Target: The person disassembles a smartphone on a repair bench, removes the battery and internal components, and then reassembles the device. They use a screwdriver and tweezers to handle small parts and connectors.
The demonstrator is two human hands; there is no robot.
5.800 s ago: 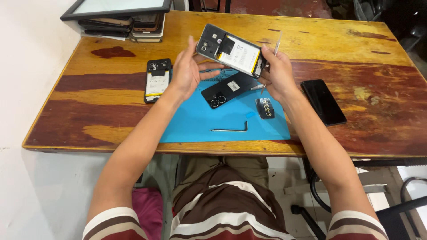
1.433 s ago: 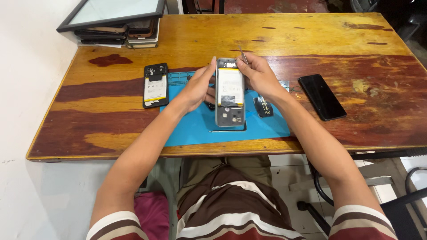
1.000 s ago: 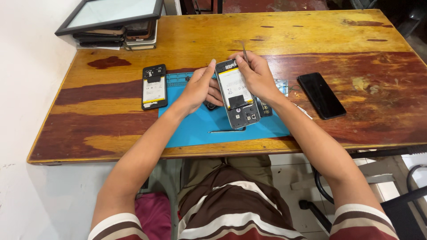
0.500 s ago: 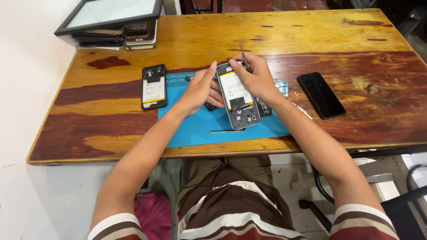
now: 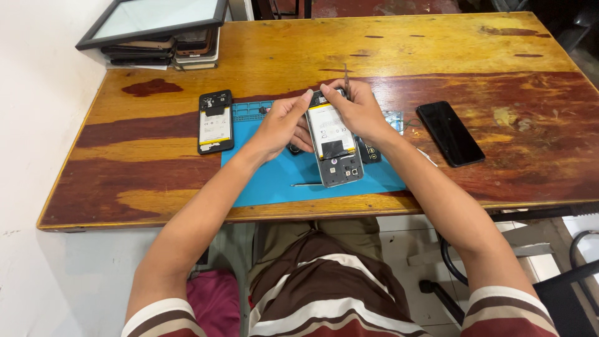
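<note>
Hands on an opened grey smartphone with its back cover off (image 5: 334,145), over the blue rubber work mat (image 5: 274,181).

Left hand (image 5: 282,123) has its grip closed on the phone's left edge; right hand (image 5: 360,112) closes on the top right corner, pinching a thin metal tool (image 5: 345,75). The phone rests tilted on the mat's middle; a second opened phone (image 5: 215,121) lies just left of the mat, a black phone (image 5: 450,133) well right.

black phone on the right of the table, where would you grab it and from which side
Grip the black phone across its two long edges near the middle, coming from above. It lies flat, screen up, apart from other things on the wooden table, angled slightly, so the narrow width suits a pinch and a flat face gives nothing to hold.
</note>
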